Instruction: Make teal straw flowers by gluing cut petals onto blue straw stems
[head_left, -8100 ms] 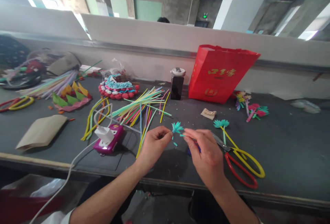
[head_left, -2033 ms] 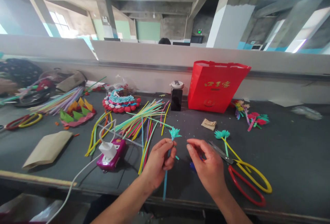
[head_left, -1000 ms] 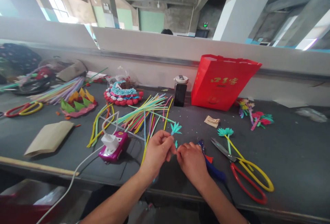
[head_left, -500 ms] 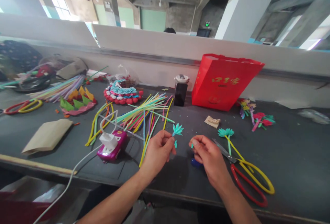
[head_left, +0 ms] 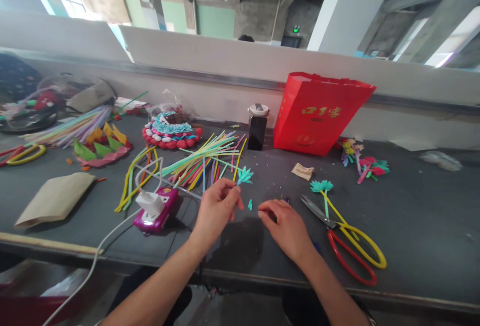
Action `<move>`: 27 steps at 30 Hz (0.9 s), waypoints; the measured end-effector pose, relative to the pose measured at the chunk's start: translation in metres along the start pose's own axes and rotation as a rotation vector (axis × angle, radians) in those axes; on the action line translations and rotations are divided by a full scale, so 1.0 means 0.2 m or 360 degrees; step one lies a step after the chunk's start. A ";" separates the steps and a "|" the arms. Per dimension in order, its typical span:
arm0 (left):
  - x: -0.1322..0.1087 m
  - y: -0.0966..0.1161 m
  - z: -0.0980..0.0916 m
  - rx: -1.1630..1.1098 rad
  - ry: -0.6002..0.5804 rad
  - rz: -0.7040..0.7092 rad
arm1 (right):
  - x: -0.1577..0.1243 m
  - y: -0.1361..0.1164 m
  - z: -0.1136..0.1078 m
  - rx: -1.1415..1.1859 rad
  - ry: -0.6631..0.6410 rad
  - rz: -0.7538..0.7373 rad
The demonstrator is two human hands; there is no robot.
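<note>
My left hand (head_left: 218, 207) is closed in a pinch on a teal paper flower (head_left: 245, 176), whose pointed petals fan out above the fingertips. Small teal petal pieces (head_left: 250, 205) lie on the dark table between my hands. Just right of them, my right hand (head_left: 283, 226) rests low over the tabletop, fingers bent and slightly apart, with nothing visible in it. Scissors (head_left: 330, 223) with one red and one yellow handle lie to its right, blades pointing toward the back left. Beyond the blades is a second teal flower (head_left: 321, 186) with yellow and green stems.
Coloured pipe-cleaner-like sticks (head_left: 210, 158) lie loose at centre left, beside a purple power socket (head_left: 156, 211) with a white plug and cable. A phone (head_left: 257, 133) leans on a cup. A red bag (head_left: 322, 113) stands behind. A brown envelope (head_left: 56, 198) lies left.
My right hand has moved left toward the petal pieces, and the small teal piece it pinched no longer shows in its fingers. My left hand still holds the flower. The view has shifted slightly.
</note>
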State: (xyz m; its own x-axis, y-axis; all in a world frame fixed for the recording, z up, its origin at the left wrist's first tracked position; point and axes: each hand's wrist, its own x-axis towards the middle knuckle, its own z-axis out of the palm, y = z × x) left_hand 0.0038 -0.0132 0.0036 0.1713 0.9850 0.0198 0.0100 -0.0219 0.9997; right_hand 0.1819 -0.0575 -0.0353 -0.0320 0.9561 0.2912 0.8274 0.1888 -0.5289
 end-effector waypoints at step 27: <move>-0.02 -0.01 -0.02 0.0149 -0.0032 0.0094 | 0.03 -0.02 -0.05 0.0052 0.0125 -0.0208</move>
State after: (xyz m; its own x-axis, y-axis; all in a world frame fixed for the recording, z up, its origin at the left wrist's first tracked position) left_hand -0.0003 -0.0155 0.0010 0.1939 0.9779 0.0777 0.0911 -0.0969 0.9911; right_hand 0.1830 -0.0556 -0.0240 -0.0930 0.9028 0.4199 0.8003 0.3187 -0.5079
